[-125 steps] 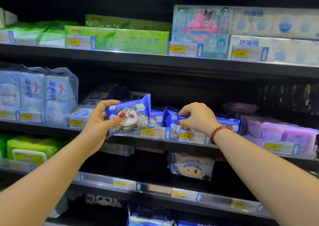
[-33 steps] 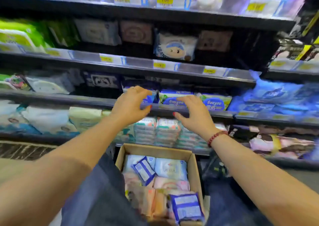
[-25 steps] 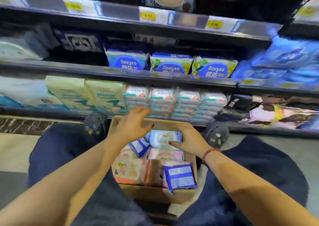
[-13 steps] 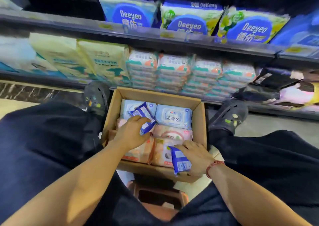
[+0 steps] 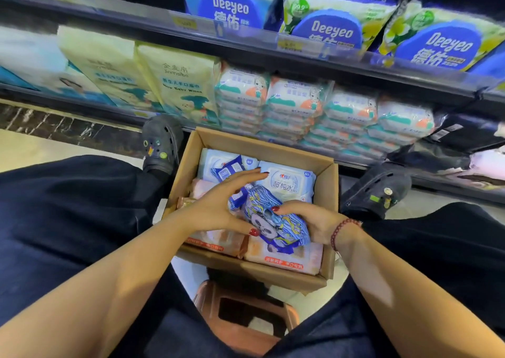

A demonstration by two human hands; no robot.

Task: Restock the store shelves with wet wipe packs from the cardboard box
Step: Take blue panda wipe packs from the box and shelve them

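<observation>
The cardboard box [image 5: 254, 271] sits on the floor between the person's dark clogs [image 5: 162, 144], in front of a small stool [image 5: 246, 327]. Both hands meet over the box, around a blue panda wet wipe pack [image 5: 276, 222] held just above the other packs. The left hand [image 5: 224, 206] takes its left end between the thumb and outstretched fingers. The right hand [image 5: 311, 219], with a red bead bracelet [image 5: 344, 229] on its wrist, curls its fingers over the right end. A second small blue pack [image 5: 226, 167] lies at the back of the box on pale blue wipe packs [image 5: 289, 184], and pink-orange packs [image 5: 284, 258] fill the near side. On the shelves behind stand Deeyeo packs [image 5: 328, 29], with stacked white-and-teal packs [image 5: 297, 111] and cream baby wipe packs [image 5: 180, 84] below.
</observation>
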